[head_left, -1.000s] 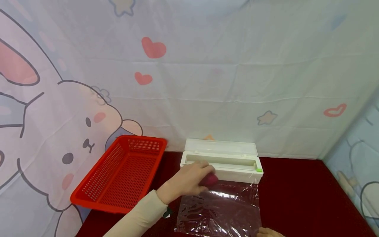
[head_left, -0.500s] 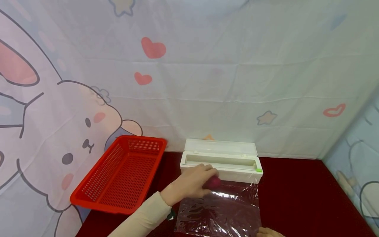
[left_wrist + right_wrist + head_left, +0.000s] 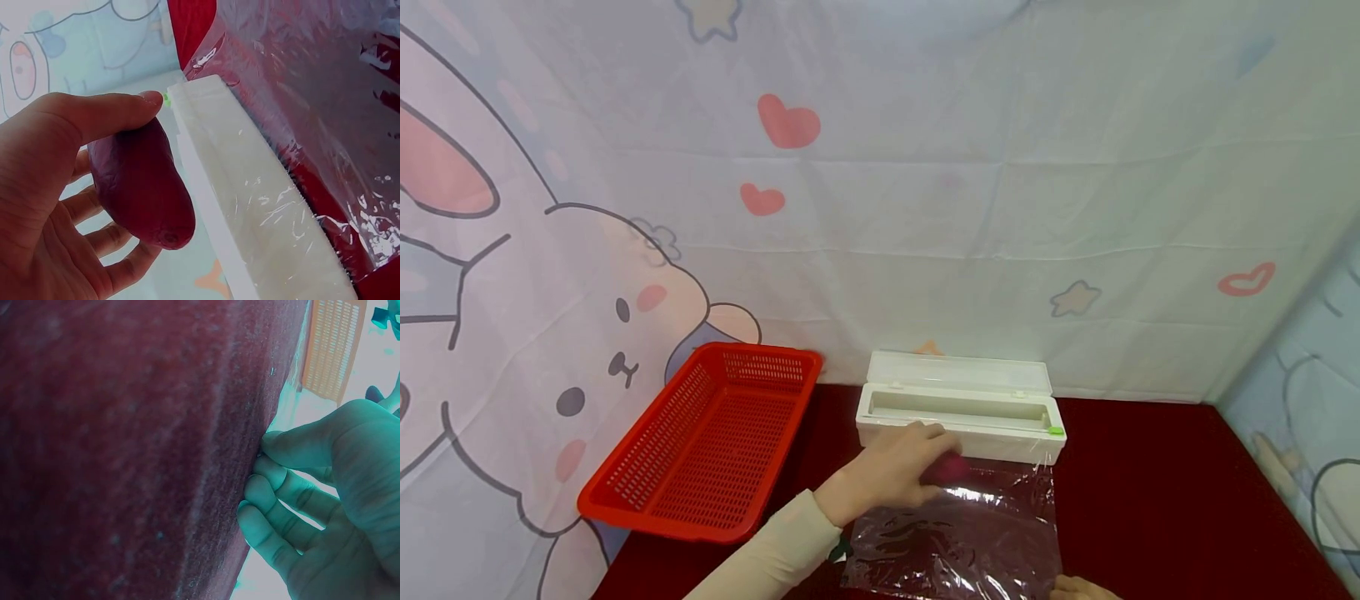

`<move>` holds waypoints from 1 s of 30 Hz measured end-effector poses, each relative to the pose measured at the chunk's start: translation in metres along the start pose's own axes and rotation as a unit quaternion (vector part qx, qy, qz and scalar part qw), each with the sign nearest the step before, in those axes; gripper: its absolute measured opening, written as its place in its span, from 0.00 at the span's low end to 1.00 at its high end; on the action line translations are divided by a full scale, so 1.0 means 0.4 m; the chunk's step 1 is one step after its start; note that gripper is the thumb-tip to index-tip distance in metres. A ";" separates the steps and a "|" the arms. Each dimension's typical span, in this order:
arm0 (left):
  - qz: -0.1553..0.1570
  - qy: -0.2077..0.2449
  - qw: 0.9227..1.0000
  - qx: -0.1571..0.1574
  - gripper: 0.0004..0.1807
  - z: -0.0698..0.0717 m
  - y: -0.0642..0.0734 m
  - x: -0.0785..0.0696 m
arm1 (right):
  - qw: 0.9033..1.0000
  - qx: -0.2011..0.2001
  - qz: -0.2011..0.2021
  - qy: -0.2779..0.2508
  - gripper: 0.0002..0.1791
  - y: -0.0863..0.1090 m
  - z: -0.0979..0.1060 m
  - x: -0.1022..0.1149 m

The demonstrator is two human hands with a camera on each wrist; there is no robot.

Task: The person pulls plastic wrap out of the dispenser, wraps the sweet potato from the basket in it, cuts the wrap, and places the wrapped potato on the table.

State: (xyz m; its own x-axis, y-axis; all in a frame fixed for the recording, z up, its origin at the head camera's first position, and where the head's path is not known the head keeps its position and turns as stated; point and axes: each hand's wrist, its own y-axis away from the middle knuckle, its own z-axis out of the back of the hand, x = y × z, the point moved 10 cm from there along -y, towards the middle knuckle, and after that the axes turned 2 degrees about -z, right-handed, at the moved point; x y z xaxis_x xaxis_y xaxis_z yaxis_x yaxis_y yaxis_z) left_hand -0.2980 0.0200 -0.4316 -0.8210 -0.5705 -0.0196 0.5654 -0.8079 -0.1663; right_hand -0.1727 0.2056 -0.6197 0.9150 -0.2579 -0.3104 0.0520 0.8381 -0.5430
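Observation:
My left hand holds a dark purple-red sweet potato above the far left part of a clear sheet of plastic wrap. The left wrist view shows the thumb along one side and the fingers behind it, its blunt end pointing away from the palm. The sheet stretches toward me from a white cling film dispenser, its lid raised at the back. At the sheet's near right corner, my right hand pinches the wrap between thumb and fingertips, mostly out of the head view.
A red perforated plastic basket stands on the left of the dark red tabletop. A small green slider sits at the dispenser's right end. Behind the table hangs a printed cloth.
My left hand has shifted slightly right and nearer to me, carrying the sweet potato farther over the wrap. The right hand, dispenser and basket have stayed where they were.

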 end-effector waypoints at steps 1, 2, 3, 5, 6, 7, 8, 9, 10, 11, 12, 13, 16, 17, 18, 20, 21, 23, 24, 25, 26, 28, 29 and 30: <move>0.000 0.000 1.000 0.000 0.30 -0.001 -0.001 -0.001 | 1.000 -0.002 -0.003 0.000 0.33 0.000 0.001 -0.001; -0.001 -0.001 1.000 -0.001 0.30 -0.002 -0.002 -0.002 | 1.000 -0.004 -0.007 -0.001 0.33 0.000 0.002 -0.003; -0.001 -0.002 1.000 -0.001 0.30 -0.004 -0.003 -0.003 | 1.000 -0.005 -0.011 -0.007 0.33 0.000 0.004 -0.004; -0.003 -0.002 1.000 -0.003 0.30 -0.007 -0.005 -0.005 | 1.000 -0.006 -0.016 -0.016 0.32 -0.002 0.007 -0.007; -0.004 -0.001 1.000 -0.005 0.30 -0.008 -0.006 -0.005 | 1.000 -0.003 -0.019 -0.022 0.32 -0.002 0.007 -0.009; -0.005 0.001 1.000 -0.006 0.30 -0.010 -0.007 -0.005 | 0.999 0.000 -0.020 -0.025 0.32 -0.002 0.006 -0.010; -0.006 0.004 1.000 -0.008 0.30 -0.012 -0.007 -0.006 | 0.999 0.003 -0.021 -0.026 0.32 -0.001 0.004 -0.011; -0.007 0.005 1.000 -0.009 0.30 -0.014 -0.007 -0.006 | 0.999 0.009 -0.020 -0.026 0.32 0.001 0.000 -0.011; -0.008 0.004 1.000 -0.011 0.30 -0.015 -0.007 -0.007 | 0.999 0.016 -0.019 -0.027 0.31 0.003 -0.004 -0.011; -0.010 0.005 1.000 -0.012 0.30 -0.017 -0.007 -0.008 | 0.999 0.019 -0.017 -0.024 0.29 0.006 -0.008 -0.012; -0.011 0.004 1.000 -0.012 0.30 -0.018 -0.007 -0.009 | 0.999 0.027 -0.015 -0.024 0.27 0.010 -0.014 -0.012; -0.012 0.006 1.000 -0.012 0.30 -0.021 -0.007 -0.010 | 0.999 0.031 -0.012 -0.018 0.26 0.014 -0.018 -0.012; -0.010 0.011 1.000 -0.006 0.30 -0.028 -0.008 -0.013 | 0.999 0.035 0.001 -0.007 0.16 0.021 -0.022 -0.012; -0.008 0.015 1.000 -0.004 0.30 -0.030 -0.008 -0.013 | 0.999 0.034 0.004 0.003 0.12 0.023 -0.021 -0.012; -0.006 0.017 1.000 -0.001 0.30 -0.033 -0.009 -0.012 | 0.999 0.034 0.007 0.007 0.10 0.024 -0.021 -0.013; -0.002 0.020 1.000 0.004 0.31 -0.039 -0.011 -0.012 | 0.999 0.032 0.009 0.017 0.06 0.025 -0.019 -0.013; 0.000 0.020 1.000 0.006 0.31 -0.041 -0.012 -0.012 | 0.999 0.031 0.007 0.022 0.05 0.023 -0.018 -0.014; 0.001 0.019 1.000 0.009 0.31 -0.046 -0.014 -0.012 | 1.000 0.028 0.000 0.012 0.09 0.017 -0.013 -0.015; 0.001 0.018 1.000 0.009 0.31 -0.048 -0.015 -0.012 | 1.000 0.027 -0.002 0.003 0.13 0.012 -0.009 -0.015; 0.001 0.018 1.000 0.010 0.31 -0.050 -0.016 -0.013 | 1.000 0.025 -0.004 -0.004 0.18 0.003 -0.002 -0.014; 0.000 0.018 1.000 0.010 0.31 -0.052 -0.016 -0.013 | 1.000 0.021 -0.004 -0.007 0.22 -0.010 0.009 -0.013; 0.000 0.019 1.000 0.009 0.31 -0.056 -0.016 -0.015 | 1.000 0.013 0.003 -0.014 0.26 -0.037 0.033 -0.008; -0.001 0.019 1.000 0.008 0.30 -0.058 -0.015 -0.015 | 1.000 0.010 0.008 -0.010 0.26 -0.052 0.046 -0.005; -0.001 0.019 1.000 0.007 0.30 -0.061 -0.015 -0.016 | 1.000 0.005 0.010 -0.010 0.26 -0.062 0.056 -0.004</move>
State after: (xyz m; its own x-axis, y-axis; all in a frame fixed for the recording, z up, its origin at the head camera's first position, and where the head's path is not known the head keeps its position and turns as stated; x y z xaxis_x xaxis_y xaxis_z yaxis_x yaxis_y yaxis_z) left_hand -0.2981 0.0320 -0.4545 -0.8242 -0.5633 -0.0577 0.5649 -0.8111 -0.1517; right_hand -0.1664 0.1957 -0.5884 0.9234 -0.2313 -0.3064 0.0372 0.8483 -0.5283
